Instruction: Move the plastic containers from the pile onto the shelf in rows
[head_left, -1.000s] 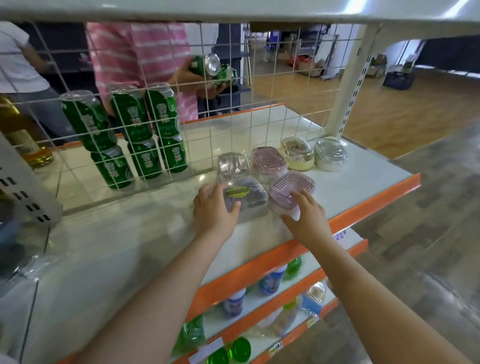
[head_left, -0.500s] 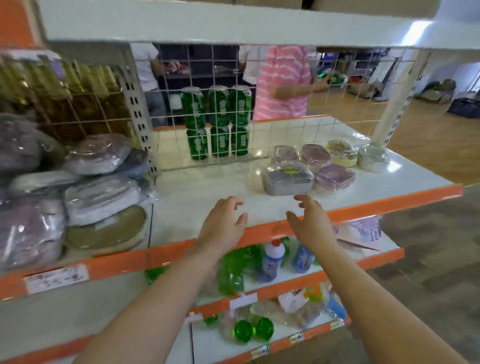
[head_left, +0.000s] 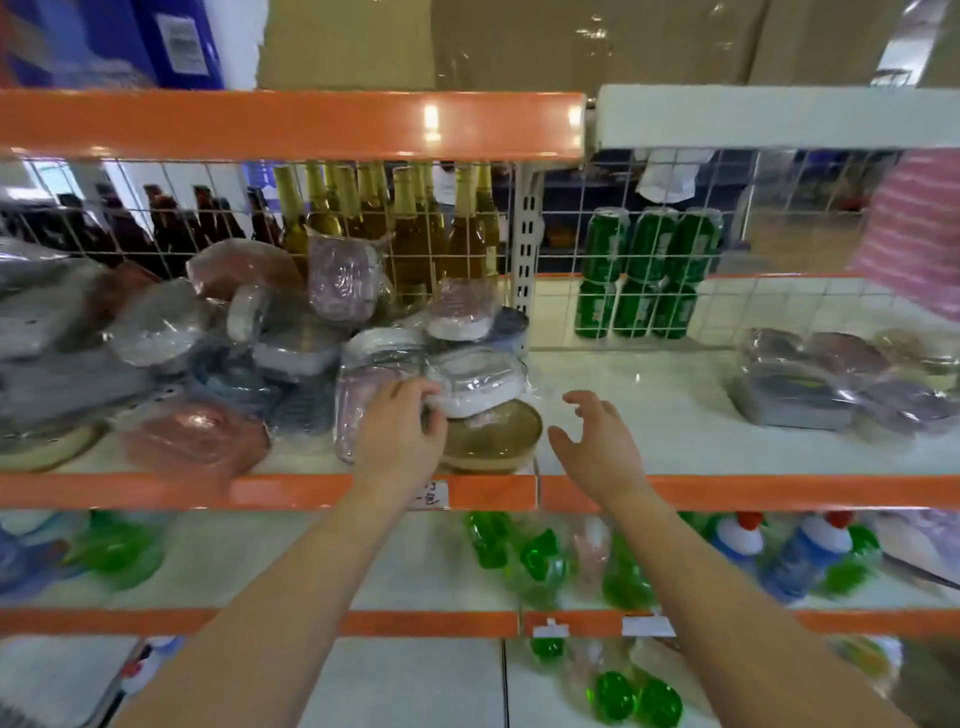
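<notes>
Head view puts the pile (head_left: 249, 353) of wrapped plastic containers on the left bay of the shelf (head_left: 649, 441), heaped against the wire back panel (head_left: 415, 249), which I judge is what keeps the heap from sliding off behind. My left hand (head_left: 397, 434) is at the pile's right edge, fingers curled onto the white-lidded container (head_left: 475, 387) that sits on top of a tan round container (head_left: 491, 434); the thumb side is hidden, so whether I have it gripped or am only touching it I cannot tell. A pink oblong container (head_left: 358, 405) leans just beside that hand. My right hand (head_left: 597, 449) hovers over bare shelf just right of the pile, fingers spread and loosely bent, holding nothing; I read it as ready to take the far side of the same container or the tan one under it.

Well to the right, the placed containers (head_left: 831, 384) stand in two short rows near the back, which leaves the front of that bay free for the next ones. Green cans (head_left: 644, 270) stand behind the wire panel, out of the way. The loose wrap looks slippery, so a two-sided hold seems wise.
</notes>
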